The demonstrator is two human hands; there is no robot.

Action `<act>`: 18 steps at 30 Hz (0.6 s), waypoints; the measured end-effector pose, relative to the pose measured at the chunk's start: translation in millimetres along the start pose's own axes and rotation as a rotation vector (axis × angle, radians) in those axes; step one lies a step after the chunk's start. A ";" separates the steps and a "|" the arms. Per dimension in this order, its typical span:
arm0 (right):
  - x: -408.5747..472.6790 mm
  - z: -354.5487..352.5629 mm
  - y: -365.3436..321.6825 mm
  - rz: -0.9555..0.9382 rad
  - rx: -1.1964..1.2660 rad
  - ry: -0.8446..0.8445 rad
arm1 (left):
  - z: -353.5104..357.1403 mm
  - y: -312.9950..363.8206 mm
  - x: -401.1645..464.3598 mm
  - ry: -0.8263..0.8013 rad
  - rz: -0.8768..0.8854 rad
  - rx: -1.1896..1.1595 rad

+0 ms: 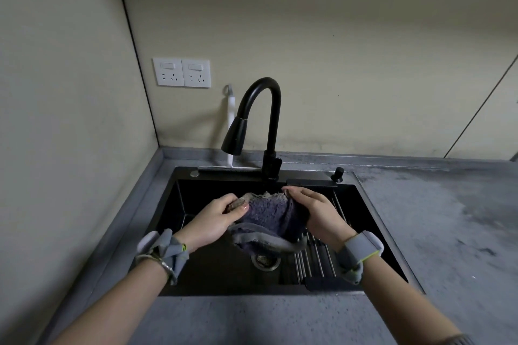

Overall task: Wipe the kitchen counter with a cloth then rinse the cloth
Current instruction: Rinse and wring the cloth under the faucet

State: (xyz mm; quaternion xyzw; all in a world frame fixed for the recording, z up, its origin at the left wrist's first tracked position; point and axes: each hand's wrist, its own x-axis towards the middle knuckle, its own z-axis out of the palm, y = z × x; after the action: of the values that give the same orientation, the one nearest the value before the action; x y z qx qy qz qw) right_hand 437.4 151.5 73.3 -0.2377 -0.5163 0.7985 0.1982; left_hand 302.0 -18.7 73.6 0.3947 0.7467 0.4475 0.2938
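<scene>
I see the cloth (270, 218) held above the sink (372, 204), over the middle of the basin and just in front of the tap (265, 120). Its long axis runs left to right between my two hands, and it sags in the middle so the lower fold hangs down toward the drain (266, 260). The fabric is a fluffy, dark purple-grey terry with a paler grey edge band curling along the bottom; it is bunched and rumpled, not spread flat.

My left hand (215, 221) grips the cloth's left end, thumb on top and fingers curled round it. My right hand (314, 211) clutches the right end, fingers bent over the upper edge. Both wrists wear grey straps.

The sink is a matt black rectangular basin set into the counter (434, 218), which is grey, mottled and stone-like. The tap is matt black with a tall arched neck, its conical head pointing down and left of the cloth. At the basin's right side lies a rack (316, 255) of thin metal rods. The drain is a round metal ring in the basin floor, directly below the cloth.
</scene>
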 end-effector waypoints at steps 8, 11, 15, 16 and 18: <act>-41.6 -18.8 -7.0 0.021 -0.165 -0.127 | -0.6 31.5 -16.1 0.126 0.252 0.148; -52.7 -26.8 -12.2 0.006 -0.168 -0.169 | 6.0 43.4 -19.3 0.121 0.234 -0.155; -57.5 -32.6 -16.7 0.103 -0.210 -0.267 | 13.1 51.7 -16.6 0.068 0.167 -0.525; -57.8 -36.7 -19.0 0.114 -0.200 -0.275 | 16.5 56.0 -14.7 0.016 0.193 -0.493; -57.1 -40.3 -24.0 0.105 -0.133 -0.263 | 18.6 63.2 -14.6 -0.042 0.286 -0.331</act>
State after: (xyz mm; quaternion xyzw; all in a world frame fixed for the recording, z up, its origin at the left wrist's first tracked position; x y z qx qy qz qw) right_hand 508.8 158.2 91.1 -0.1703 -0.5764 0.7961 0.0705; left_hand 344.9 -4.9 123.8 0.4525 0.5931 0.5927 0.3037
